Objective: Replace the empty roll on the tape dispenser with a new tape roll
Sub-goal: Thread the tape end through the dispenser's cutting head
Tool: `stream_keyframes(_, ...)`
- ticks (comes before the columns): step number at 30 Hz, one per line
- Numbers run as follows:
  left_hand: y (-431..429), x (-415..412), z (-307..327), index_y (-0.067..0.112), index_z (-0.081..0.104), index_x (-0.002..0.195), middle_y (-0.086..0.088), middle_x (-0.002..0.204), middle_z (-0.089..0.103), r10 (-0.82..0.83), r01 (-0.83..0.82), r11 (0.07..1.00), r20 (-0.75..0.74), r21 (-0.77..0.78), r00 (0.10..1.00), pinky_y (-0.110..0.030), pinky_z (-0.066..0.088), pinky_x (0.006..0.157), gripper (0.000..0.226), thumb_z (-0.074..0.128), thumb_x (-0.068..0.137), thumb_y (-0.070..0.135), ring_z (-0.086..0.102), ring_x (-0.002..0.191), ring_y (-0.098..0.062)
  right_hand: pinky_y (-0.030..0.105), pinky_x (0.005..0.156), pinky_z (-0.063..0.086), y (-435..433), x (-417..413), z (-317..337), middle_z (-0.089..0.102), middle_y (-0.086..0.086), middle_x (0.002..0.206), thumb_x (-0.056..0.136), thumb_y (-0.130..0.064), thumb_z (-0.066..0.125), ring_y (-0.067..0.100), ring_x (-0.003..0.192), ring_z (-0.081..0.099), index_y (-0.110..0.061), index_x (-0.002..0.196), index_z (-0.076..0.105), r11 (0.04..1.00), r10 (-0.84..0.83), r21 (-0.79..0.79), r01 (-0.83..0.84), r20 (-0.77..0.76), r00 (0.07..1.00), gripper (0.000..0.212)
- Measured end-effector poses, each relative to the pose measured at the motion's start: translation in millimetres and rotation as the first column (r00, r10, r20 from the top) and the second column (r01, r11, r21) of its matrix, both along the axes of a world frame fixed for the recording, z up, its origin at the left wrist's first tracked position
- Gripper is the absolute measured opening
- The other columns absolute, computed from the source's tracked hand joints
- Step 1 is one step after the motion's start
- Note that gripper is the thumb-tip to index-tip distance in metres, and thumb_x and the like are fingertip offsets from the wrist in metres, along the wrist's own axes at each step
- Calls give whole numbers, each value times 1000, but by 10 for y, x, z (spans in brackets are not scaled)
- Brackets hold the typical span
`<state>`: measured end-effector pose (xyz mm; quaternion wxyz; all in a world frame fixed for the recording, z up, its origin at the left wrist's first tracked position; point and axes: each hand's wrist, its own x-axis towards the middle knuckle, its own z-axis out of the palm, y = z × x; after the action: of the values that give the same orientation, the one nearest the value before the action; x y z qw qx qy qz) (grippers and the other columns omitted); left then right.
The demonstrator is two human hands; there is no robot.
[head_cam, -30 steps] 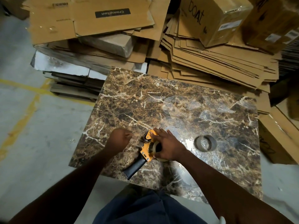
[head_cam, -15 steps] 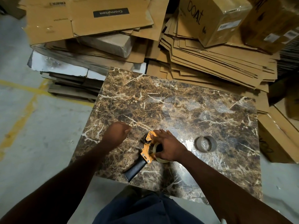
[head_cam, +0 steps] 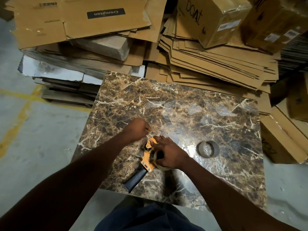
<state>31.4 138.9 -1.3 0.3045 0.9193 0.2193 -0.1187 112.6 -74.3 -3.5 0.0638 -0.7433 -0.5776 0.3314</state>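
Observation:
An orange tape dispenser [head_cam: 146, 160] with a black handle [head_cam: 135, 179] lies on its side on the brown marble slab [head_cam: 183, 104]. My right hand [head_cam: 168, 155] presses down on the clear new tape roll [head_cam: 163, 167] seated in the dispenser, fingers spread over it and hiding most of it. My left hand [head_cam: 138, 129] is a closed fist just beyond the dispenser's front end; what it pinches, if anything, is not visible. The empty cardboard roll [head_cam: 208, 148] stands apart on the slab, to the right.
Flattened cardboard sheets [head_cam: 208, 60] and boxes [head_cam: 215, 19] are piled behind and right of the slab. More boxes [head_cam: 283, 140] sit at the right edge. Grey concrete floor [head_cam: 41, 139] with yellow lines lies to the left.
My left fist has moved away from me and slightly right, up past the dispenser's front end. My right hand stays on the roll, and the dispenser has barely shifted.

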Motion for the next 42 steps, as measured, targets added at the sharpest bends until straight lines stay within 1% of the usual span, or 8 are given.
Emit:
stream_keyframes(7, -149, 244, -105, 14, 84, 100, -2, 100, 81, -120, 108, 984, -80, -145, 990, -28, 58, 86, 20, 74, 83, 7, 75, 88, -13, 45, 120, 27, -30, 1, -84, 34, 11, 163, 75, -53, 71, 37, 146, 35, -22, 152, 47, 999, -1, 47, 1, -3, 1000, 87)
stream_keyframes(14, -118, 192, -274, 29, 42, 156, -9, 126, 72, 109, -170, 933, -202, -318, 973, -19, 46, 72, 95, 88, 73, 28, 70, 98, -17, 52, 115, 30, 30, -82, -13, 33, 11, 164, 77, -32, 61, 33, 130, 55, -25, 139, 55, 991, -101, 102, 91, 94, 990, 63)
stream_keyframes(17, -140, 174, -312, 25, 33, 160, -14, 137, 66, 203, -267, 904, -217, -333, 955, -22, 50, 72, 100, 85, 75, 21, 71, 101, -25, 41, 93, 40, 136, 0, 9, 66, 2, 130, 76, -28, 60, 30, 103, 66, -27, 128, 58, 990, -100, 110, 86, 128, 987, 51)
stream_keyframes(23, -207, 89, -313, 18, 30, 161, -14, 97, 74, 477, -568, 617, -315, -545, 820, -28, 50, 51, 72, 53, 96, -4, 60, 54, -17, 36, 66, 46, 239, 144, 140, 73, 13, 90, 84, -17, 62, 36, 82, 65, -14, 108, 67, 984, -120, 141, 105, 102, 988, 25)
stream_keyframes(25, -168, -14, -269, 22, 45, 154, -15, 114, 72, 558, -599, 529, -285, -601, 779, -28, 53, 51, 62, 56, 97, 1, 63, 56, -18, 33, 60, 40, 251, 149, 152, 70, 14, 84, 84, -18, 60, 35, 77, 64, -14, 101, 65, 985, -138, 120, 128, 81, 987, 19)
stream_keyframes(30, -459, -638, 13, 10, 70, 96, -14, 93, 74, 662, -657, 749, 47, -84, 748, -38, 56, 77, 14, 65, 89, 20, 68, 82, -31, 35, 56, 39, 257, 163, 145, 65, 11, 77, 83, -19, 57, 31, 68, 55, -19, 91, 56, 986, -146, 88, 142, 51, 988, 8)
stream_keyframes(37, -862, -1172, 86, 15, 66, 71, -2, 74, 71, 690, -770, 612, -356, -177, 630, -34, 56, 74, 28, 63, 86, 38, 72, 81, -31, 39, 62, 50, 222, 155, 100, 65, 11, 82, 85, -12, 60, 30, 75, 60, -18, 99, 59, 984, -156, 95, 151, 48, 987, 15)
stream_keyframes(42, -940, -1120, 15, 6, 67, 60, -8, 57, 67, 706, -748, 641, -252, -171, 662, -37, 55, 67, 39, 62, 79, 41, 66, 60, -27, 39, 69, 52, 177, 129, 65, 66, 16, 96, 93, -16, 60, 31, 86, 62, -18, 118, 62, 981, -159, 120, 149, 70, 985, 25)
